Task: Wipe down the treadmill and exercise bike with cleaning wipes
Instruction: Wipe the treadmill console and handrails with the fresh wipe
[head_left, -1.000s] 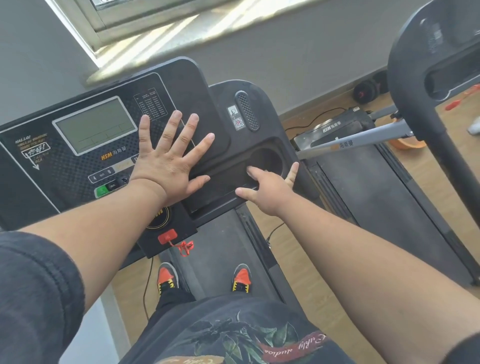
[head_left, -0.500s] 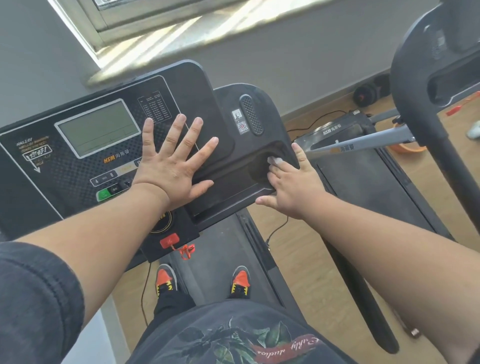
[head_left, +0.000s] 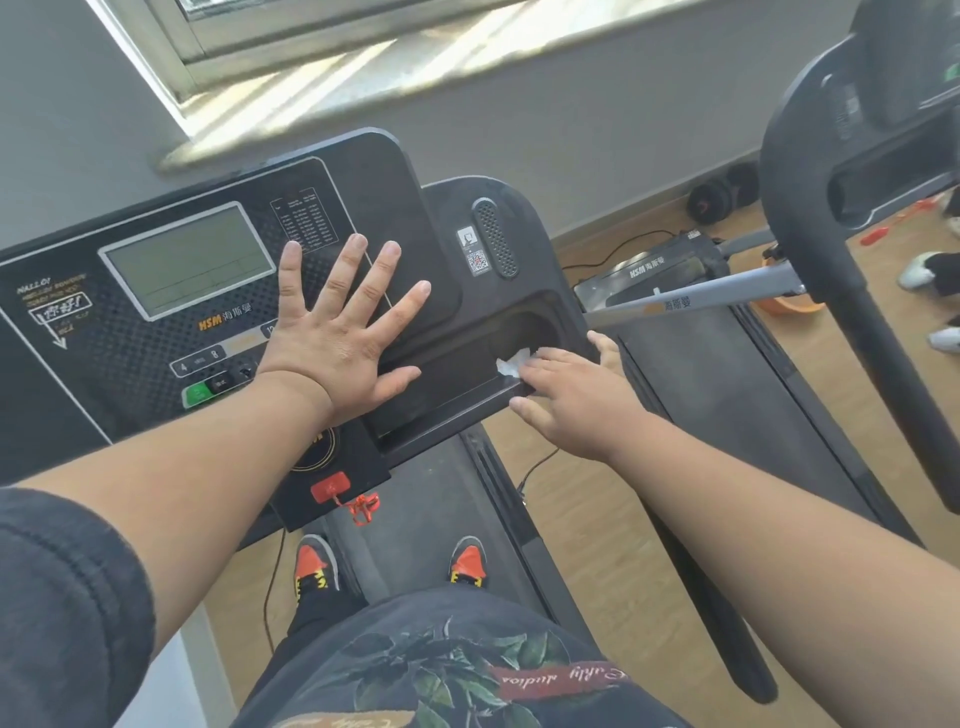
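A black plastic treadmill console (head_left: 395, 208) with a dotted, perforated-looking face fills the left and centre of the frame, carrying one grey rectangular display screen (head_left: 189, 260), one green button (head_left: 197, 393) at its lower left, one oval speaker grille (head_left: 495, 237) and one red safety clip (head_left: 330, 486) with a red cord below centre. The left hand (head_left: 337, 345) lies flat on the console face in the middle of the frame, five fingers straight and spread, grasping nothing. Just right of centre the right hand (head_left: 571, 395) presses a small crumpled white cleaning wipe (head_left: 511, 362) against the inner edge of the console's smooth rounded cup recess (head_left: 524, 325); the fingers lie over the wipe, and whether they curl around it cannot be told. Only a corner of the wipe shows past the fingertips. At the bottom centre, two orange-and-black shoes (head_left: 470, 561) stand on the dark matte treadmill belt (head_left: 415, 514). A second treadmill (head_left: 727, 374) with a grey metal arm lies to the right on the light wooden floor (head_left: 571, 519). Two black round dumbbell weights (head_left: 722, 195) rest against the grey wall at the upper right.
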